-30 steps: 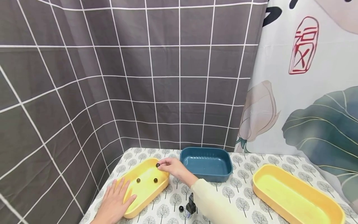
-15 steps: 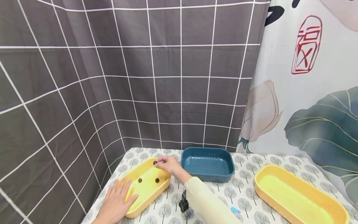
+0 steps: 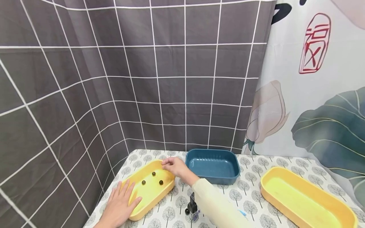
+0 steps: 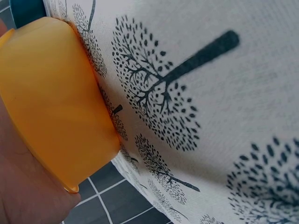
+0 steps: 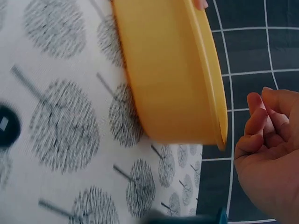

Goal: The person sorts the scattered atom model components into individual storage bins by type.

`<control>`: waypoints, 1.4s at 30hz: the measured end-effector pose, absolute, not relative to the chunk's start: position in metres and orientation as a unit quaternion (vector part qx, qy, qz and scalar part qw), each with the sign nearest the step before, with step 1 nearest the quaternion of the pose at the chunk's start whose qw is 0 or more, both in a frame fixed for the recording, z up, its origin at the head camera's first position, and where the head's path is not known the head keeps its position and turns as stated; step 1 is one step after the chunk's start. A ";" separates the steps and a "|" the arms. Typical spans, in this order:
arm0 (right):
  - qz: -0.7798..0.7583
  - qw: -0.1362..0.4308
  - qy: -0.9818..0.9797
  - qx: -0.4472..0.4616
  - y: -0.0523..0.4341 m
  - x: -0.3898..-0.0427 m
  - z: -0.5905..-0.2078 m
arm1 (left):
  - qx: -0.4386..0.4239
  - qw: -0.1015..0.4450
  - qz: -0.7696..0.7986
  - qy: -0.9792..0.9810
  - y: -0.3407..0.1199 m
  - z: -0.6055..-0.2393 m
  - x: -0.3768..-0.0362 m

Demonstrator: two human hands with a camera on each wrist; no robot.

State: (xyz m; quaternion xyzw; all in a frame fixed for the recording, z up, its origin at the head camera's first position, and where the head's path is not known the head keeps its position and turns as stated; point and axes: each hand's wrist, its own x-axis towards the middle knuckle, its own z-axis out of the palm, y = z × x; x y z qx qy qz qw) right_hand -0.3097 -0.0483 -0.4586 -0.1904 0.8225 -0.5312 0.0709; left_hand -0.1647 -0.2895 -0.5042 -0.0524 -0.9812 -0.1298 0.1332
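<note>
since half a second ago: one small dark glossy ball [image 3: 154,174] left the right hand's [image 3: 176,166] fingertips and now sits in the yellow oblong round-ended tray [image 3: 148,193]. right hand shifted slightly right.

head view: tray's long axis runs diagonally, near-left to far-right. two more dark balls [image 3: 144,182] [image 3: 161,182] lie with the first, the three apart. left hand [image 3: 119,204] flat, fingers spread, over the tray's left rim. right forearm comes in from lower right, hand at the tray's far-right end. blue rectangular bin [image 3: 213,166] just beyond, long side left-right. fourth dark ball [image 3: 187,211] on the white tree-print cloth [image 3: 182,190], next to a small black object [image 3: 192,204]. second yellow tray [image 3: 305,196] at right, slanting the other way.

left wrist view: tray's outer wall and underside edge on the cloth; left hand's fingers hidden, can't tell their pose from here.

right wrist view: clearest on the right hand: fingers curled, thumb meeting index, bare, apart from the rim.
</note>
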 end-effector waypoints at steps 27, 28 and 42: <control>-0.548 0.176 0.762 -0.298 0.027 -0.272 -0.461 | -0.049 0.141 -0.132 -0.980 -0.293 -0.501 -0.163; -0.549 0.179 0.759 -0.302 0.030 -0.271 -0.462 | -0.049 0.141 -0.133 -0.980 -0.293 -0.501 -0.163; -0.535 0.228 0.742 -0.333 0.061 -0.261 -0.487 | -0.045 0.128 -0.136 -0.981 -0.289 -0.502 -0.164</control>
